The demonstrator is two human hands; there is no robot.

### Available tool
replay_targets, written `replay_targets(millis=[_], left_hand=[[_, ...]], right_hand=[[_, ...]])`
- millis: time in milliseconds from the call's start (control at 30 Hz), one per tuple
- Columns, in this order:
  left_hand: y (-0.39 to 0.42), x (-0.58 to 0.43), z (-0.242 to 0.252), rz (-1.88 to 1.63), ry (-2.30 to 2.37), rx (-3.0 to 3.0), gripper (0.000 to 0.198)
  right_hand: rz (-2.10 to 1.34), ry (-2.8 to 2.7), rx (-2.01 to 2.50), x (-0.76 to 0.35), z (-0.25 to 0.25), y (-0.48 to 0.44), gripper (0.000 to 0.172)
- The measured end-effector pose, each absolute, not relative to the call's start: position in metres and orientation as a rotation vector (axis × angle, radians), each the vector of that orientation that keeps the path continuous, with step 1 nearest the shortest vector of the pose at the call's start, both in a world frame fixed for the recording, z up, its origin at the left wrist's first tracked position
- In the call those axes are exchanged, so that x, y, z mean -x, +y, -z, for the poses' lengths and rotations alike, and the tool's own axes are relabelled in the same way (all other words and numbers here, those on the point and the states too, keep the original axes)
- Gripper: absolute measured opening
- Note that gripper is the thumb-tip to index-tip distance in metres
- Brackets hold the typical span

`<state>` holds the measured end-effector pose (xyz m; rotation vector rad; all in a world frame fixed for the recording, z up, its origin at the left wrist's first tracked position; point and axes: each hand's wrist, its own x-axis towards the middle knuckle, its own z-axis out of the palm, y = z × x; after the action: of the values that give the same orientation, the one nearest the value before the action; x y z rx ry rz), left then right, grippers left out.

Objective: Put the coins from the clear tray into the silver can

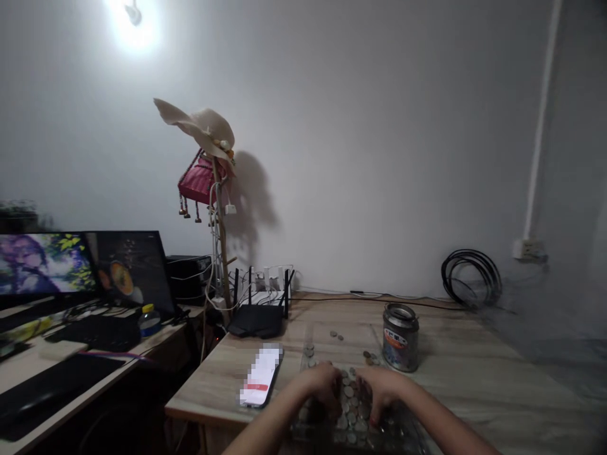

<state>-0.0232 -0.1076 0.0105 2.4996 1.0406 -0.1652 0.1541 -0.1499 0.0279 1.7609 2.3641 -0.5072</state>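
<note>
Many loose coins (349,399) lie on a clear, glossy plastic sheet or tray (310,338) at the front of the wooden table. My left hand (327,387) reaches in on the left of the coins. Its fingers bend downward; the dim light hides their tips and whether they hold a coin. On the other side, my right hand (379,387) points down with its fingers apart, touching or just over the coins. A grey metal can (401,341) with a colourful label stands upright behind my right hand. A few coins (370,358) lie beside it.
Left of my hands lies a phone (263,376) with its screen lit. A black router (256,320) sits behind it, near a stand bearing a hat (208,129) and pink bag. Coiled black cable (469,278) leans against the wall. Monitors (130,272) occupy the left desk.
</note>
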Motion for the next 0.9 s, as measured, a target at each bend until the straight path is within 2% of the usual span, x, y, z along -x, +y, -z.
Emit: replay_targets(millis=[100, 267, 433, 567, 700, 900], left_hand=[[-0.110, 0.026, -0.016, 0.284, 0.974, -2.476, 0.036], [-0.123, 0.029, -0.022, 0.198, 0.994, -2.480, 0.046], [-0.128, 0.033, -0.020, 0.163, 1.005, -2.407, 0.037], [-0.126, 0.039, -0.014, 0.151, 0.995, -2.390, 0.031], [-0.126, 0.042, -0.015, 0.093, 0.936, -2.408, 0.033], [-0.129, 0.037, -0.021, 0.174, 0.935, -2.355, 0.039]], right_hand=[[0.582, 2.337, -1.787, -0.154, -0.027, -0.154, 0.057], [0.579, 2.438, -1.782, -0.162, -0.015, -0.166, 0.028], [0.562, 2.511, -1.765, -0.164, -0.008, -0.172, 0.033], [0.528, 2.444, -1.765, -0.162, -0.009, -0.172, 0.024], [0.570, 2.495, -1.796, -0.162, -0.008, -0.173, 0.013], [0.622, 2.415, -1.808, -0.164, -0.007, -0.172, 0.018]])
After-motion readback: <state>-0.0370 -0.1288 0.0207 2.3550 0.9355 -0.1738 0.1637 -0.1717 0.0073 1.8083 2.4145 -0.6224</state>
